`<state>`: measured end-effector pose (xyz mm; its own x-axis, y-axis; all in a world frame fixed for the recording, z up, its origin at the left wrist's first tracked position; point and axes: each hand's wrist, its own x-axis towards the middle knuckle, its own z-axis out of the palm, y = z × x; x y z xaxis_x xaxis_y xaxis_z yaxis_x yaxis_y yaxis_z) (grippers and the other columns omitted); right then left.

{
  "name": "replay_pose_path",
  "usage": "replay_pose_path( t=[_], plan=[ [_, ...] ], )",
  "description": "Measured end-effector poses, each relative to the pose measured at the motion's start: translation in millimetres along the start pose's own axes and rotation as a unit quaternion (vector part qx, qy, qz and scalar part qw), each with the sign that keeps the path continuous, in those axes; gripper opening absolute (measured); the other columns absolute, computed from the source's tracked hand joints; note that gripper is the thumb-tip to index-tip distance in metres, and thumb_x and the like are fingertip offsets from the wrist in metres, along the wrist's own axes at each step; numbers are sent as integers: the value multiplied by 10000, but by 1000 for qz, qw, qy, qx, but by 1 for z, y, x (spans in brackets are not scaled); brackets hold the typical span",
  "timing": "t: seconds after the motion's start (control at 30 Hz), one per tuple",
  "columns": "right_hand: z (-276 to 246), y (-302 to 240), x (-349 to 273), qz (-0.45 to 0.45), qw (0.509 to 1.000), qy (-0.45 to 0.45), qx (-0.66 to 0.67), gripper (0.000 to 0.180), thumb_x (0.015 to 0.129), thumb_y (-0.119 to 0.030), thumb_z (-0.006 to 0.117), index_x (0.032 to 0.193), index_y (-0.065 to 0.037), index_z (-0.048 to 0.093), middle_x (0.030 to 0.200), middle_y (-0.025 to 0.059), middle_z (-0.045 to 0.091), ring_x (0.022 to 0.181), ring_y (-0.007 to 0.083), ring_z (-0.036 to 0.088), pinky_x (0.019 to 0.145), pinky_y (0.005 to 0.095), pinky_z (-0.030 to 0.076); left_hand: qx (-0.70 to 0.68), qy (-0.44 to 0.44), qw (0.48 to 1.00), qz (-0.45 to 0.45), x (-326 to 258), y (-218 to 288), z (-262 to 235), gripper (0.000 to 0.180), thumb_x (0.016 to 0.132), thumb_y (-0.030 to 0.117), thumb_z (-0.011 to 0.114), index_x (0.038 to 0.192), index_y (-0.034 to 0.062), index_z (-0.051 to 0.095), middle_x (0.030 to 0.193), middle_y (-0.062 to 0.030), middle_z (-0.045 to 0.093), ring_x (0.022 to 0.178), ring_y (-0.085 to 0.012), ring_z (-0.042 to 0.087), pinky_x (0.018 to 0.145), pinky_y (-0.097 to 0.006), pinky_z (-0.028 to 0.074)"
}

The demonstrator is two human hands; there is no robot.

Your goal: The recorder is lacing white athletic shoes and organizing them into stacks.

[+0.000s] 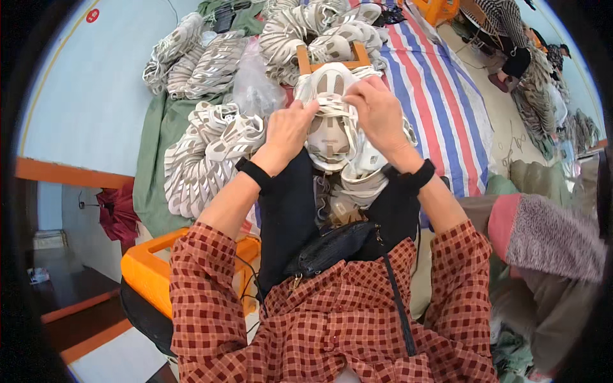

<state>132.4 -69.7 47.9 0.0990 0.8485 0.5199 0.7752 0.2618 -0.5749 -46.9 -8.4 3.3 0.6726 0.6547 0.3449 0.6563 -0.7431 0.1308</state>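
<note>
"Where's that pale shoe (332,137) sitting?"

"Right between the left hand (288,131) and the right hand (382,118), beyond the knees, in front of the wooden frame (302,60). The right grip is a pinch, thumb and forefinger together on the laces (331,102), as far as I can see. The left fingertips touch the other side of the lacing; whether that grip closes on anything, I can't tell."

"How would you handle that part well?"

"I'd steady the shoe with the left, draw the lace evenly and keep it flat, no twists. Tugging one side too hard could pucker the upper, I reckon."

"Any brand or label you can read?"

"There's faint lettering on the shoe, too small for me from here. The neighbouring shoe (374,159) carries a little dark mark, no clearer. Up on the wall (137,57), the round red sign (92,15) has a pale design I can't make out."
</note>
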Motion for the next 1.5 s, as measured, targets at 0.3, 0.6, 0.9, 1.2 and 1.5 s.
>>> replay_pose_path(
  t=[0.3, 0.6, 0.9, 1.2, 1.5],
  plan=[
    [34, -9, -24, -77, 866, -262, -420, 164, 681, -97, 636, 844, -109, 637, 924, 60, 535, 928, 219, 502, 732, 356, 406, 233, -113, 963, 73, 19, 23, 7, 46, 689, 124, 606, 723, 95, 614, 789, -69, 574, 676, -172, 612, 561, -288, 477],
    [26, 37, -6, -274, 858, -199, -388, 111, 686, -128, 571, 768, -77, 625, 890, 58, 512, 905, 194, 488, 748, 350, 378, -125, -238, 908, 322, -63, 62, -41, 164, 671, 76, 562, 833, 69, 544, 761, -71, 502, 658, -240, 553, 600, -363, 448],
    [25, -63, -47, -243, 931, -266, -60, 99, 737, -169, 567, 721, -77, 533, 710, 109, 590, 739, 278, 598, 709, 370, 430, -260, -331, 898, 126, -122, 64, -39, 30, 718, 45, 552, 745, 33, 556, 760, -139, 574, 698, -335, 576, 623, -396, 464],
    [11, 31, -19, 181, 950, -214, 135, 212, 801, -142, 568, 989, -53, 606, 639, 87, 605, 609, 166, 590, 548, 320, 442, -699, -166, 560, -411, -54, 64, -11, 117, 888, 126, 521, 907, 12, 532, 878, -85, 606, 792, -147, 598, 708, -266, 499],
    [24, 30, -14, 45, 982, -164, -83, 154, 757, -115, 592, 878, -29, 636, 689, 104, 629, 603, 211, 611, 542, 334, 453, -793, -22, 418, -443, -45, 73, -10, 112, 877, 113, 552, 940, 34, 504, 892, -66, 571, 868, -174, 587, 769, -312, 504]
  ],
)
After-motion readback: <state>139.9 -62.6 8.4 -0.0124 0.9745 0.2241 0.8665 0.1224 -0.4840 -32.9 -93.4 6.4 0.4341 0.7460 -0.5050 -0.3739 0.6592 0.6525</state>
